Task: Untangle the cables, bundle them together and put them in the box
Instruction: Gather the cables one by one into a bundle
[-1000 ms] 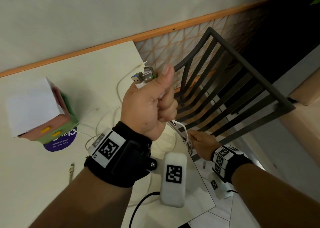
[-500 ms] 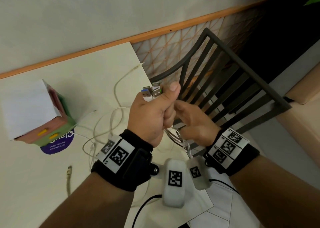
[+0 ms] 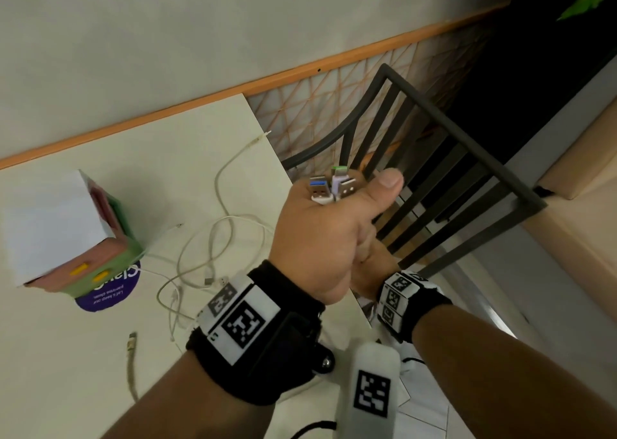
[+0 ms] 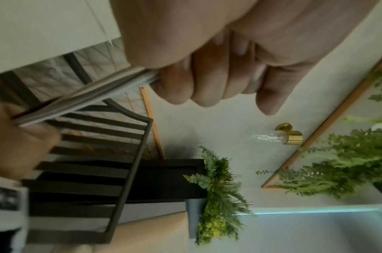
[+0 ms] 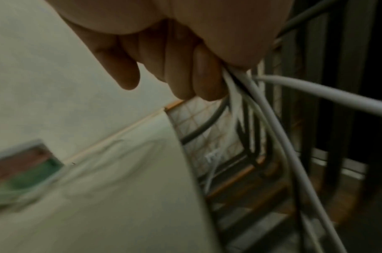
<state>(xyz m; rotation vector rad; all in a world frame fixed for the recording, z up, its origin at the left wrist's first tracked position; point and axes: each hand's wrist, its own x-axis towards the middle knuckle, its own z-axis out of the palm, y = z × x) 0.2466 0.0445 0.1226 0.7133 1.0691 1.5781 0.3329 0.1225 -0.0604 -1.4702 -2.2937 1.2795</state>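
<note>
My left hand (image 3: pixel 329 234) is raised over the table's right edge and grips a bundle of white cables (image 4: pixel 84 99), thumb up. Several USB plugs (image 3: pixel 329 188) stick out of the top of the fist. Below it, my right hand (image 3: pixel 372 273) is mostly hidden in the head view. In the right wrist view its fingers (image 5: pixel 205 80) curl round the white cables (image 5: pixel 272 123), which hang down beside the table. The cables' loose ends (image 3: pixel 203 258) lie in loops on the table. The pink and green box (image 3: pixel 96 258) with a white lid stands at the left.
A dark metal chair (image 3: pixel 444 178) stands right beside the table edge (image 3: pixel 277 158), under both hands. A purple round sticker (image 3: pixel 110 291) lies by the box. A separate braided cable (image 3: pixel 132 355) lies near the front. The wall runs close behind the table.
My right hand rose to just under the left fist half a second ago and has since dropped lower along the cables. The left hand has held its grip on the plugs.
</note>
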